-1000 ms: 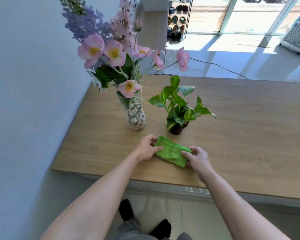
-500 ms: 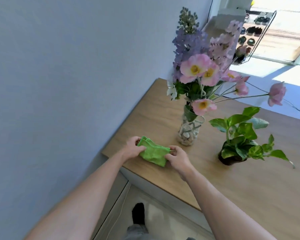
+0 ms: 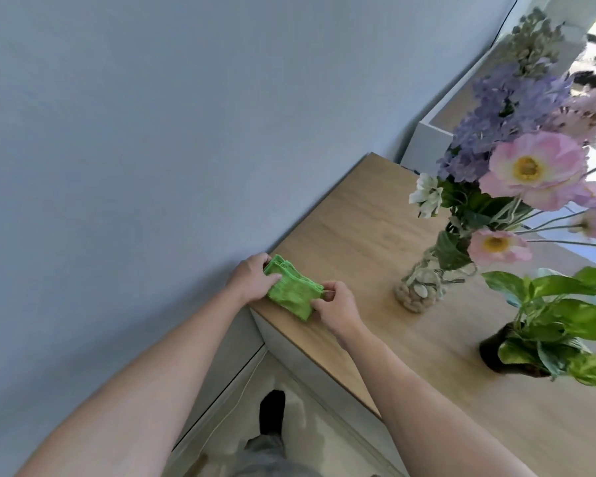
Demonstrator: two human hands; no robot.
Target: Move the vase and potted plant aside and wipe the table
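While pinched in each hand's grip, left hand (image 3: 253, 282) and right hand (image 3: 338, 306): one green cloth (image 3: 291, 292), one vase (image 3: 422, 287), one potted plant (image 3: 544, 325).

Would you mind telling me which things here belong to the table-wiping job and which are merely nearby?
Part of the job:
green cloth, held between left hand and right hand
vase of flowers
potted plant
wooden table

Merely nearby:
white cabinet beyond the table's far end
blue-grey wall

Blue-grey wall (image 3: 152, 132), white cabinet (image 3: 427, 146), pale floor (image 3: 310, 428)
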